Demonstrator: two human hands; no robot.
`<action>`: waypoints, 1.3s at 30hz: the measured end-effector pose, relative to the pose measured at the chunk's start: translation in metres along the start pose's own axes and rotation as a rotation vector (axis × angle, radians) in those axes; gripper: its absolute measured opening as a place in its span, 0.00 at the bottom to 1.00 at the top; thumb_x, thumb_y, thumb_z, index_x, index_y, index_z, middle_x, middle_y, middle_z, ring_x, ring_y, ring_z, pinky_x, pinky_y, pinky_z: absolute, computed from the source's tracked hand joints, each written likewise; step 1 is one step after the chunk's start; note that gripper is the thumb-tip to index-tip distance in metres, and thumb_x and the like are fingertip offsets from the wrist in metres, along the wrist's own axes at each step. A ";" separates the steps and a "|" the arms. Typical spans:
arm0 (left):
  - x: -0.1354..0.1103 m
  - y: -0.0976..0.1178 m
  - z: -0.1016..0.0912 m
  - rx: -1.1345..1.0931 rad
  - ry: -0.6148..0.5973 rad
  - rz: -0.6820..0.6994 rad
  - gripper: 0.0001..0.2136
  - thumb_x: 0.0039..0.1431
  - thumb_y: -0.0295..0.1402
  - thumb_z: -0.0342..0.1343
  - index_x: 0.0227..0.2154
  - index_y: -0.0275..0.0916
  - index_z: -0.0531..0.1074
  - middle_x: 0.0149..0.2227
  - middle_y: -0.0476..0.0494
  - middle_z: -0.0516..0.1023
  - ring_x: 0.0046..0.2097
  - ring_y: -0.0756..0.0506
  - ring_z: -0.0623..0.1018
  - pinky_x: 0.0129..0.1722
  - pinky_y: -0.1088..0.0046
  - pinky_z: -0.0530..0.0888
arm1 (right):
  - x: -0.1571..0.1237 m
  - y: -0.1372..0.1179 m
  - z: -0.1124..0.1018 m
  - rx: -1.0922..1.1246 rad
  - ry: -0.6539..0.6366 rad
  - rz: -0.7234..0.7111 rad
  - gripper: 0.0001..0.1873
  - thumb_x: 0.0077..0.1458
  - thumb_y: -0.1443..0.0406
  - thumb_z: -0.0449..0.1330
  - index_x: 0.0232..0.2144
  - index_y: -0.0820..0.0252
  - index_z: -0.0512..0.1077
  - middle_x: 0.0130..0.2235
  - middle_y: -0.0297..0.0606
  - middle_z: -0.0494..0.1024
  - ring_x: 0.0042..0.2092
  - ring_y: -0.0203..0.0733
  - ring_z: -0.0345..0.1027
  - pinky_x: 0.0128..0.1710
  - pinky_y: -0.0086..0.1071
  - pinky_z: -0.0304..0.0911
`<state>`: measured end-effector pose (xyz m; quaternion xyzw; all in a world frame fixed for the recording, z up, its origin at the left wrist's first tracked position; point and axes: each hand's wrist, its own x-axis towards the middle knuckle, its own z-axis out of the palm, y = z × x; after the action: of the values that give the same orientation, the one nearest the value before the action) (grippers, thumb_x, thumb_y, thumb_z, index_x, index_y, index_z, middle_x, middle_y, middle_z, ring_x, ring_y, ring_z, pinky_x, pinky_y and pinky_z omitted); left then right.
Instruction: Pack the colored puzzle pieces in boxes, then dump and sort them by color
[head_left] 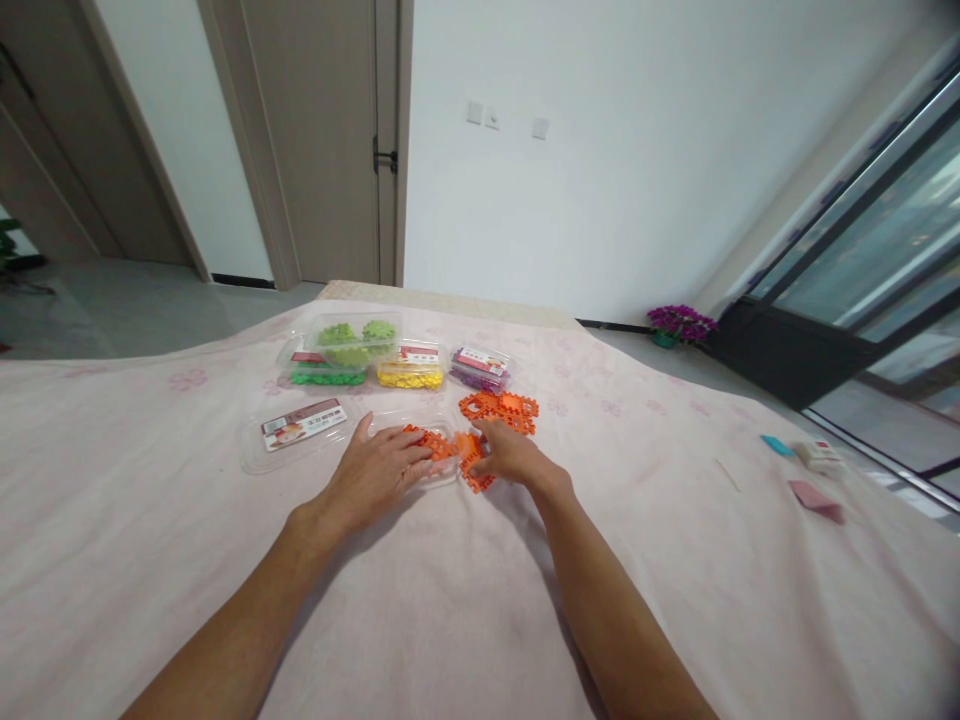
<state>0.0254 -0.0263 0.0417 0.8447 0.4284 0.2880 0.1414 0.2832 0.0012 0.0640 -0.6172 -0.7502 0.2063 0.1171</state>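
My left hand (384, 460) lies over a clear plastic box (390, 420), fingers stretched out and thumb apart, touching its near side. Inside the box are orange toothed pieces (435, 447). At the box's right end my right hand (511, 452) is curled, its fingers closed on an orange interlocking piece (472, 462) partly hidden by them. Just beyond that hand, more orange interlocking pieces (501, 404) with cut-out holes lie on the cloth. The open box's labelled lid (300, 430) lies to the left.
Behind stand lidded clear boxes of green pieces (328, 375), yellow pieces (409, 378) and purple pieces (480, 372). A clear box of light green pieces (352, 340) rests on top. At right lie a blue item (777, 445), a white block (820, 457) and a pink item (816, 498).
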 end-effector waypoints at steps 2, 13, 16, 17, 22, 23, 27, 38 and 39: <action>0.000 -0.003 -0.001 0.024 -0.015 0.011 0.11 0.65 0.43 0.55 0.43 0.56 0.82 0.54 0.46 0.81 0.59 0.35 0.74 0.68 0.41 0.42 | 0.001 -0.001 0.003 0.011 -0.028 -0.033 0.32 0.39 0.66 0.76 0.50 0.56 0.76 0.48 0.40 0.78 0.46 0.45 0.71 0.43 0.32 0.62; 0.001 -0.033 -0.025 0.073 0.199 -0.131 0.18 0.67 0.41 0.48 0.48 0.42 0.81 0.57 0.39 0.78 0.61 0.36 0.72 0.65 0.51 0.62 | 0.009 0.015 -0.005 0.111 0.112 0.101 0.10 0.48 0.66 0.68 0.33 0.59 0.73 0.32 0.31 0.75 0.33 0.37 0.66 0.31 0.29 0.52; 0.001 -0.041 -0.019 -0.048 0.250 -0.228 0.20 0.66 0.42 0.47 0.50 0.39 0.79 0.58 0.37 0.77 0.60 0.37 0.73 0.64 0.53 0.64 | 0.008 0.009 -0.016 0.143 0.385 0.161 0.10 0.51 0.62 0.67 0.37 0.58 0.75 0.34 0.33 0.77 0.35 0.39 0.68 0.33 0.30 0.54; 0.001 -0.043 -0.017 -0.101 0.264 -0.255 0.21 0.66 0.42 0.47 0.51 0.39 0.78 0.58 0.37 0.76 0.60 0.37 0.73 0.65 0.54 0.64 | 0.008 0.005 -0.018 0.198 0.468 0.158 0.12 0.52 0.61 0.66 0.39 0.57 0.75 0.34 0.33 0.78 0.35 0.40 0.69 0.34 0.30 0.56; 0.001 -0.041 -0.006 -0.298 0.333 -0.319 0.24 0.68 0.46 0.45 0.56 0.38 0.74 0.58 0.37 0.76 0.60 0.38 0.73 0.65 0.56 0.64 | 0.010 -0.021 -0.008 0.520 0.529 -0.006 0.16 0.51 0.57 0.66 0.41 0.59 0.76 0.32 0.33 0.78 0.33 0.39 0.70 0.34 0.31 0.61; 0.001 -0.041 -0.005 -0.320 0.343 -0.320 0.24 0.68 0.46 0.45 0.56 0.38 0.74 0.58 0.37 0.75 0.60 0.39 0.72 0.65 0.57 0.63 | 0.012 -0.027 -0.004 0.537 0.493 -0.031 0.16 0.51 0.57 0.66 0.40 0.60 0.76 0.31 0.33 0.78 0.32 0.39 0.70 0.33 0.30 0.61; -0.002 -0.039 -0.002 -0.411 0.389 -0.314 0.24 0.69 0.47 0.45 0.57 0.39 0.73 0.59 0.36 0.75 0.62 0.39 0.71 0.66 0.57 0.62 | 0.019 -0.054 0.012 0.479 0.373 -0.075 0.12 0.53 0.58 0.66 0.37 0.59 0.78 0.30 0.32 0.79 0.31 0.38 0.70 0.32 0.29 0.60; 0.000 -0.043 0.002 -0.528 0.355 -0.379 0.23 0.62 0.46 0.56 0.57 0.43 0.73 0.59 0.37 0.73 0.58 0.39 0.76 0.61 0.56 0.70 | 0.020 -0.085 0.014 0.217 0.313 -0.131 0.12 0.63 0.58 0.59 0.42 0.53 0.81 0.43 0.35 0.85 0.44 0.43 0.77 0.45 0.34 0.65; 0.001 -0.044 0.001 -0.516 0.341 -0.378 0.24 0.59 0.45 0.59 0.57 0.43 0.74 0.59 0.36 0.73 0.57 0.38 0.76 0.60 0.56 0.70 | 0.023 -0.075 0.010 0.244 0.346 -0.119 0.11 0.63 0.60 0.59 0.41 0.53 0.81 0.43 0.34 0.85 0.44 0.42 0.77 0.46 0.33 0.66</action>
<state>-0.0017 0.0009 0.0194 0.6269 0.5077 0.4923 0.3270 0.2081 0.0104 0.0871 -0.5795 -0.7234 0.1793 0.3298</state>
